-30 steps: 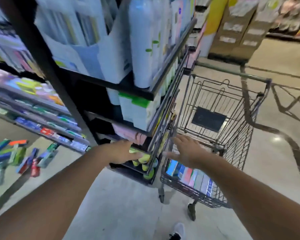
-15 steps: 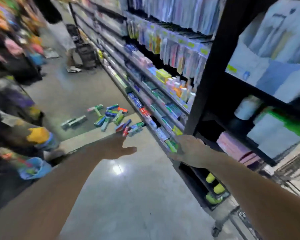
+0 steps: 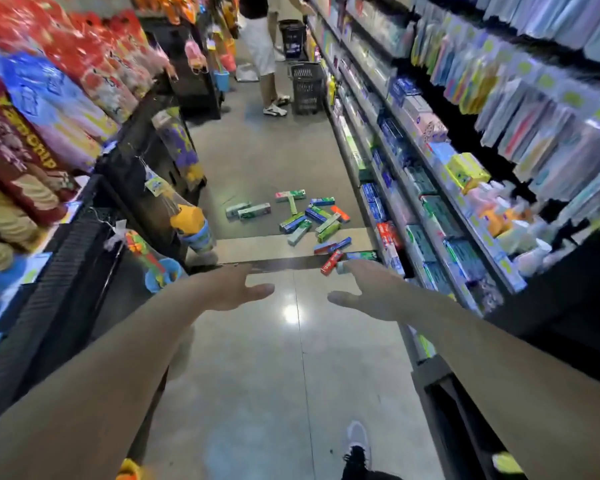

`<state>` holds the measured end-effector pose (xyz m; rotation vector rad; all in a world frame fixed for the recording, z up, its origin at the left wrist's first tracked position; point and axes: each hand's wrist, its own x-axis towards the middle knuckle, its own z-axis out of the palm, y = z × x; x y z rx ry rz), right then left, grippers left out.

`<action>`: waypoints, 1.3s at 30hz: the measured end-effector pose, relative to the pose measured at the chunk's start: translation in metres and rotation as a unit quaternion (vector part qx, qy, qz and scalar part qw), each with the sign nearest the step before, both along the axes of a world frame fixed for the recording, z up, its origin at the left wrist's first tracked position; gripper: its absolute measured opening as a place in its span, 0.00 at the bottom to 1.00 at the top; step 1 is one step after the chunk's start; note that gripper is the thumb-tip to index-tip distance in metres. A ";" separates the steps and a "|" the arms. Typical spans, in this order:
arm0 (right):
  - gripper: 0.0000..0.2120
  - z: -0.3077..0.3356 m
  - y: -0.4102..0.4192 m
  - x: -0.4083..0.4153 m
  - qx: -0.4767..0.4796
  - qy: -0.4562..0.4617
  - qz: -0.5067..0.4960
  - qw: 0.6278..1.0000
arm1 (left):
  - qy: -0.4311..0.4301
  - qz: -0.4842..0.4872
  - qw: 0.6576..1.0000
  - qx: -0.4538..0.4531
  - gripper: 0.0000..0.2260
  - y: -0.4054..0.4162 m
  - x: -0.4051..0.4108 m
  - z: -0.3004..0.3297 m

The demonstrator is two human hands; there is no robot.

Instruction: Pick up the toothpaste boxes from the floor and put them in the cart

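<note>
The view had swung away from the cart, now out of sight, to face down the aisle. Both arms stretched forward, the left hand and right hand spread wide and empty. The toothpaste boxes lay scattered on the floor ahead, beside the shelving. Another pickup looked imminent.

Bare forearms, no sleeves in view, no watch or rings seen. Left hand and right hand ungloved. Grey-white sneaker, dark trouser leg below.
</note>
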<state>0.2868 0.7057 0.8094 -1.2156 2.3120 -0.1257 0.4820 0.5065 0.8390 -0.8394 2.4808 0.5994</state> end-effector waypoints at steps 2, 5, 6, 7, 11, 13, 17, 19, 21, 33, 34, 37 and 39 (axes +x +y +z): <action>0.36 0.008 -0.015 -0.027 -0.017 -0.002 0.019 1.000 | 0.002 0.033 0.999 0.006 0.34 -0.007 -0.021 0.004; 0.41 0.016 -0.034 -0.069 -0.024 0.026 0.060 0.998 | 0.005 0.060 0.998 0.010 0.34 -0.018 -0.054 0.009; 0.41 0.017 -0.041 -0.083 -0.022 0.030 0.066 0.997 | 0.004 0.067 0.998 0.006 0.35 -0.023 -0.063 0.009; 0.42 0.019 -0.051 -0.095 -0.022 0.038 0.072 0.996 | 0.001 0.075 0.997 0.003 0.36 -0.028 -0.072 0.009; 0.43 0.014 -0.092 -0.128 -0.023 0.035 0.092 0.995 | -0.014 0.094 0.995 0.017 0.35 -0.047 -0.096 0.010; 0.44 0.007 -0.114 -0.135 -0.014 0.038 0.111 0.993 | -0.016 0.103 0.994 0.024 0.34 -0.062 -0.104 0.011; 0.45 -0.005 -0.169 -0.149 -0.004 0.031 0.127 0.991 | -0.025 0.128 0.991 0.034 0.36 -0.120 -0.116 -0.005; 0.46 -0.010 -0.200 -0.153 0.005 0.025 0.134 0.991 | -0.022 0.127 0.991 0.036 0.39 -0.151 -0.121 -0.013; 0.46 -0.012 -0.237 -0.158 0.012 0.036 0.139 0.990 | -0.017 0.125 0.991 0.036 0.46 -0.187 -0.125 -0.020; 0.38 0.006 -0.450 -0.178 0.024 0.060 0.141 0.988 | -0.014 0.107 0.994 0.024 0.45 -0.411 -0.144 -0.032; 0.39 0.005 -0.462 -0.182 0.029 0.056 0.138 0.988 | -0.021 0.105 0.994 0.024 0.42 -0.422 -0.148 -0.031; 0.40 -0.001 -0.495 -0.196 0.038 0.057 0.130 0.989 | -0.046 0.094 0.994 0.020 0.40 -0.457 -0.171 -0.033; 0.41 -0.003 -0.518 -0.210 0.038 0.056 0.126 0.990 | -0.043 0.089 0.995 0.020 0.40 -0.480 -0.190 -0.038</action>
